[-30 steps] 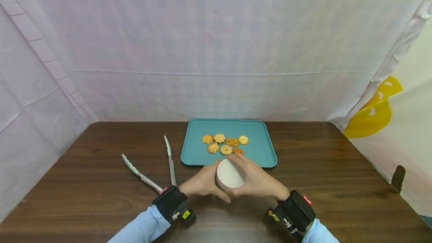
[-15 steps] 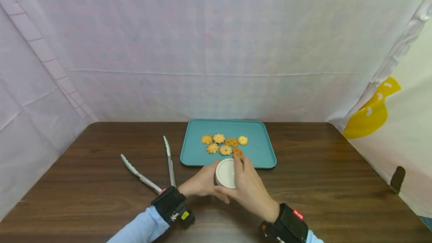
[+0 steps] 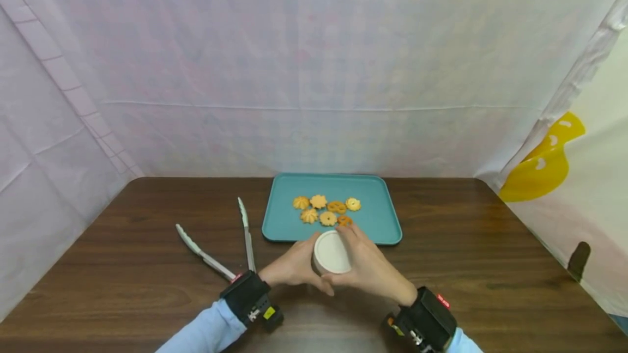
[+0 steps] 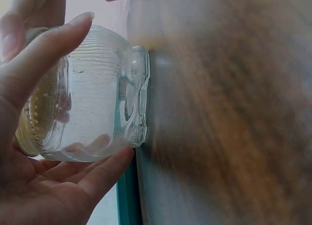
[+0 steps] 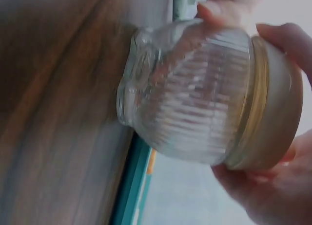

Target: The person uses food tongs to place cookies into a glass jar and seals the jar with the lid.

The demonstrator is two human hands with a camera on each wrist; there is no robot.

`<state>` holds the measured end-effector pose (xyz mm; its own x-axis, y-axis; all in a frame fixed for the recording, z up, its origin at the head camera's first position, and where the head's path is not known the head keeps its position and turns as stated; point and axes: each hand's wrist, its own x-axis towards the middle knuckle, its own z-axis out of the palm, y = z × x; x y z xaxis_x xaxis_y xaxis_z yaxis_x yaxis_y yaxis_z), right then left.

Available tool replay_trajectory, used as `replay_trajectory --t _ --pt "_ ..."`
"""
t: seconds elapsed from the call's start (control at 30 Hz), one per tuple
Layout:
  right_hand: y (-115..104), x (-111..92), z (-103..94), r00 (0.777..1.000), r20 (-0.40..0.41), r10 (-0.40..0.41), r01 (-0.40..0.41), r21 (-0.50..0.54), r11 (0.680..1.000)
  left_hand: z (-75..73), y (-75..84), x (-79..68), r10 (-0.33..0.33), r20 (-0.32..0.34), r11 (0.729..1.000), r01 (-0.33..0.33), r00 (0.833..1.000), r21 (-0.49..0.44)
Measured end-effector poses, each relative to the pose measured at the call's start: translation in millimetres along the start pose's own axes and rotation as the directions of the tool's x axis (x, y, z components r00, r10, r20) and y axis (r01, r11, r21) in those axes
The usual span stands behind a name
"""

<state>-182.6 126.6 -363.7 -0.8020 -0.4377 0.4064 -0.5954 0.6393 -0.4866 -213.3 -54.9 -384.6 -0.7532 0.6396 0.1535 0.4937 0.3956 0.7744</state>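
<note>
A ribbed clear glass jar (image 4: 95, 93) with a white lid (image 3: 332, 252) stands upright on the wooden table, in front of the tray. My left hand (image 3: 293, 263) holds the jar's body, thumb along the near side and fingers around the far side. From the right, my right hand (image 3: 371, 266) grips the lid around its edge. In the right wrist view a gold-coloured band (image 5: 256, 96) shows under the lid, and the jar has a scalloped foot. Nothing is visible inside the jar.
Behind the jar lies a blue-green tray (image 3: 380, 195) with several cookies (image 3: 328, 218) and pretzel-shaped biscuits (image 3: 336, 207) grouped on it. Spread metal tongs (image 3: 211, 260) rest on the table at the left, partly hidden behind the left wrist. A white cloth (image 3: 299, 70) hangs behind the table.
My right hand turned and shifted its fingers over the lid half a second ago, and has now swung back to grip it from the right. My left hand and the jar stay in place.
</note>
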Motion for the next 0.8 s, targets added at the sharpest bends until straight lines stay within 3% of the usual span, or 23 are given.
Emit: replay_trajectory --t 0.5,0.63,0.8 --pt "13 6 -18.8 0.977 0.210 -0.023 -0.036 0.271 0.962 -0.5 1.7 -0.8 0.007 0.012 1.000 -0.008 1.000 0.021" --pt "14 7 -27.9 0.979 0.202 0.014 -0.076 0.303 0.950 -1.3 3.2 -1.1 -0.006 0.010 0.999 0.005 1.000 0.047" --pt "19 0 -41.5 0.990 0.127 0.057 -0.080 0.187 0.979 -1.4 3.7 -0.9 -0.029 0.007 0.997 0.029 1.000 0.068"
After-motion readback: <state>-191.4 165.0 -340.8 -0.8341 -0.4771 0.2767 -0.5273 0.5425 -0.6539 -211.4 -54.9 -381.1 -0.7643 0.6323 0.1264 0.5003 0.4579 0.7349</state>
